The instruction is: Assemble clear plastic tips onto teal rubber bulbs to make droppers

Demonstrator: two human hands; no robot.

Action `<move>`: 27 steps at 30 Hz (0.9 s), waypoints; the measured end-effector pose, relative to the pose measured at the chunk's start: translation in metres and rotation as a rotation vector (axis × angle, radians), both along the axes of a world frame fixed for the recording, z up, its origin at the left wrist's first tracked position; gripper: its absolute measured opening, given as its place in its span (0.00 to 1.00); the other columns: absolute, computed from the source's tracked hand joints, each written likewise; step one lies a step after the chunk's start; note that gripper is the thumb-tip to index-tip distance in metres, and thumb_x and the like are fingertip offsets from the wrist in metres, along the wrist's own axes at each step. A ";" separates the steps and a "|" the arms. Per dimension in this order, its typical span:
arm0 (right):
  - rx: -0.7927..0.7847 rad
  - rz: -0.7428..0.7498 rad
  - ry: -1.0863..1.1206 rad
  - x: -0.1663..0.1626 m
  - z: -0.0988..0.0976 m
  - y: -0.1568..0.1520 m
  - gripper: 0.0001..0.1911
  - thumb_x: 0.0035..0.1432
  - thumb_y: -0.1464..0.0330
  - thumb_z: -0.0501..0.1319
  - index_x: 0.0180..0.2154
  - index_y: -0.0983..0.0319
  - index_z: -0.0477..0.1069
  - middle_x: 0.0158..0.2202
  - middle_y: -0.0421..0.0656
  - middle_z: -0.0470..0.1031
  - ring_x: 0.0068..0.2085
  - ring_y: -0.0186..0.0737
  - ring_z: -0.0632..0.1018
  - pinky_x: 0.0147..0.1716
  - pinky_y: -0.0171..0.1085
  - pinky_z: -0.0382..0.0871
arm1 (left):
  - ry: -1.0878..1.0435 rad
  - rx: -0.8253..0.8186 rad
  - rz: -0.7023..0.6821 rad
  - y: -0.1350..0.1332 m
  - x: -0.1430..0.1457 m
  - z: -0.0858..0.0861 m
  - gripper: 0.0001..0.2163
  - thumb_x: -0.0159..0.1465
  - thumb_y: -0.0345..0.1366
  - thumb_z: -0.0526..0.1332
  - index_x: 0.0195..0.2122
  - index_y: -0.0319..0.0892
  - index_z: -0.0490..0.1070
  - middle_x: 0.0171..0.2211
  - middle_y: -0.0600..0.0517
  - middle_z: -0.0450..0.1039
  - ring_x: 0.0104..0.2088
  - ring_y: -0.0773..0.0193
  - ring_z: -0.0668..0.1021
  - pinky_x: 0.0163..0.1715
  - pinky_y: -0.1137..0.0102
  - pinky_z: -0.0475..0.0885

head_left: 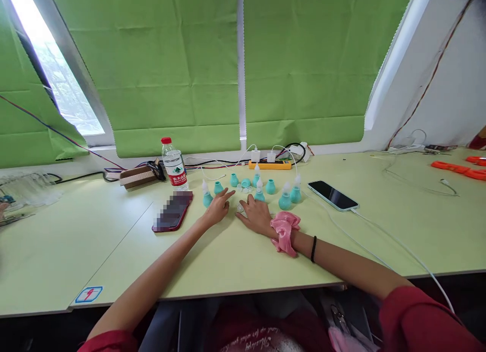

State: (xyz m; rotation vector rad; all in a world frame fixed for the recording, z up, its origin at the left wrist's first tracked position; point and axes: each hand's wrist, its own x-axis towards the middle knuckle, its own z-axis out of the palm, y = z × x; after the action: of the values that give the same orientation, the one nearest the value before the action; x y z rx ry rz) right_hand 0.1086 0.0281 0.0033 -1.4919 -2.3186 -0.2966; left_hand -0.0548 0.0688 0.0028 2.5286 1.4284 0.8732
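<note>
Several small teal bottles with clear tips stand in a loose cluster on the pale green table. My left hand rests on the table beside a teal bottle, its index finger stretched toward the cluster and holding nothing. My right hand lies palm down just in front of the bottles, fingers spread, next to a small clear cap. A pink scrunchie and a black band sit on my right wrist.
A dark red phone lies left of my hands, a water bottle behind it. A second phone on a white cable lies at right. A yellow power strip and a cardboard box sit by the window. Orange items lie far right.
</note>
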 end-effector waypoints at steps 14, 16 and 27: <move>0.097 0.204 0.147 0.014 -0.007 -0.002 0.11 0.49 0.67 0.54 0.36 0.64 0.66 0.35 0.44 0.69 0.38 0.41 0.67 0.38 0.40 0.57 | -0.191 -0.231 -0.105 0.001 -0.001 0.007 0.20 0.47 0.22 0.49 0.41 0.35 0.68 0.40 0.44 0.71 0.36 0.62 0.74 0.35 0.70 0.69; 0.118 0.288 0.181 0.022 -0.009 -0.005 0.10 0.48 0.69 0.54 0.35 0.64 0.66 0.33 0.44 0.70 0.39 0.42 0.66 0.39 0.40 0.57 | -0.255 -0.276 -0.103 -0.001 -0.002 0.010 0.20 0.46 0.23 0.51 0.41 0.34 0.68 0.39 0.44 0.71 0.34 0.62 0.75 0.32 0.71 0.70; 0.047 0.536 0.259 0.023 -0.011 0.000 0.05 0.48 0.72 0.55 0.31 0.63 0.65 0.30 0.43 0.69 0.36 0.39 0.67 0.36 0.39 0.59 | 0.092 -0.080 -0.040 -0.007 0.000 0.010 0.13 0.48 0.22 0.51 0.32 0.35 0.73 0.31 0.46 0.74 0.30 0.65 0.74 0.32 0.72 0.68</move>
State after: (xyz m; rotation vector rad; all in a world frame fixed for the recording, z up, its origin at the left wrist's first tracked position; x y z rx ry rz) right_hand 0.1316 0.0283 -0.0078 -0.7828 -2.3635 -0.0096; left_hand -0.0549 0.0617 0.0123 2.5585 1.4029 0.6872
